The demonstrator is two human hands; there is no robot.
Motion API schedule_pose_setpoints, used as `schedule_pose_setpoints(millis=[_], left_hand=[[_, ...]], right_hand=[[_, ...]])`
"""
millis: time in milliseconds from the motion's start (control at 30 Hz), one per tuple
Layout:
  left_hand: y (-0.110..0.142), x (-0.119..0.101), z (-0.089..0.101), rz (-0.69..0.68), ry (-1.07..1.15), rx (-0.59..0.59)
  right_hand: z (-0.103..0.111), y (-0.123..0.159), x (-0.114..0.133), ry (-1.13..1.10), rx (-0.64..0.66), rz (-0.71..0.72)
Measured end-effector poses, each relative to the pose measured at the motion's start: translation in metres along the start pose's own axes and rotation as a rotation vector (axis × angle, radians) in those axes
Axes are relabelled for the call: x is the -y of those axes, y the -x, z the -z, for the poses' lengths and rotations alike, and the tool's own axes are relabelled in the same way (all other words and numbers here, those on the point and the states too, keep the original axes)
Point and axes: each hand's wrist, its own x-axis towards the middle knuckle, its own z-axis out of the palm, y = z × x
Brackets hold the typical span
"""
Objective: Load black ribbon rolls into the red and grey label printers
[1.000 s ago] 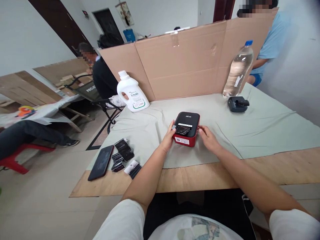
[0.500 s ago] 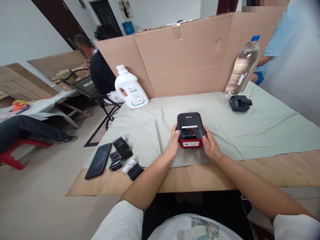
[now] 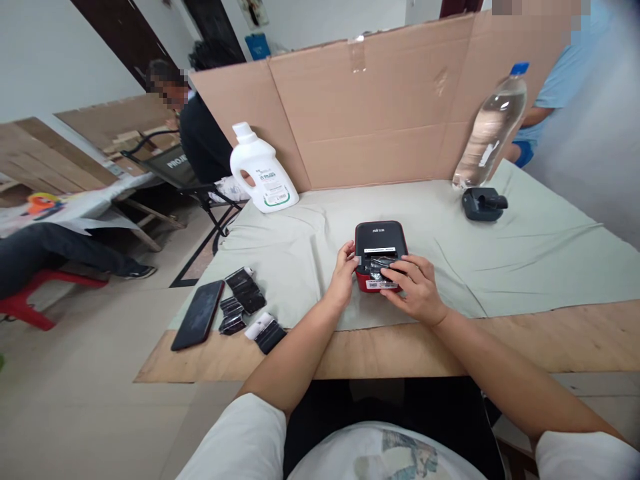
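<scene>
A small red label printer (image 3: 379, 239) with a black top sits on the grey-green cloth (image 3: 525, 253) in front of me. My left hand (image 3: 343, 275) grips its left side, fingers curled round the edge. My right hand (image 3: 415, 285) lies over the printer's front, fingers pinching the black strip that sticks out of the slot. To the left, near the table's front edge, lie a black phone (image 3: 198, 314) and several black label strips (image 3: 245, 300), some curled.
A white detergent jug (image 3: 261, 171) and a clear water bottle (image 3: 490, 130) stand before a cardboard screen (image 3: 380, 107). A small black device (image 3: 483, 203) lies by the bottle. Other people sit at the left and behind the screen's right end.
The printer was turned square to me. My right hand moved from its right side onto the front and took hold of the black strip. My left hand stayed on the left side.
</scene>
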Motion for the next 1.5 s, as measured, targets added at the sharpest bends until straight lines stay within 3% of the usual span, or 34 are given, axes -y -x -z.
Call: schedule_pose_setpoints(millis=[267, 467, 767, 867, 1000, 1100, 1200, 1267, 1333, 1500], left_hand=[[-0.024, -0.016, -0.005, 0.127, 0.126, 0.09], [-0.027, -0.014, -0.004, 0.2, 0.11, 0.109], [-0.02, -0.012, -0.006, 0.173, 0.114, 0.093], [-0.019, -0.012, -0.005, 0.143, 0.101, 0.13], [-0.021, -0.023, 0.002, 0.097, -0.1, 0.108], [-0.028, -0.039, 0.002, -0.105, -0.395, 0.023], [-0.043, -0.05, -0.007, -0.239, -0.641, 0.182], [-0.059, -0.05, -0.016, -0.241, -0.767, 0.337], [-0.077, -0.044, -0.025, -0.198, -0.857, 0.415], [-0.114, -0.022, -0.043, -0.093, -0.986, 0.413]], right_hand=[[-0.006, 0.001, 0.005, 0.008, 0.015, 0.019], [-0.01, 0.004, 0.01, -0.037, 0.12, -0.095], [-0.012, 0.009, 0.011, -0.115, 0.161, -0.088], [-0.008, 0.007, 0.003, -0.14, 0.096, -0.074], [-0.006, 0.006, -0.015, -0.199, -0.088, -0.185], [-0.011, 0.01, -0.028, -0.216, -0.095, -0.325], [-0.017, 0.013, -0.032, -0.238, -0.08, -0.377], [-0.019, 0.015, -0.032, -0.247, -0.075, -0.374], [-0.019, 0.016, -0.032, -0.247, -0.068, -0.382], [-0.019, 0.019, -0.035, -0.258, -0.073, -0.418]])
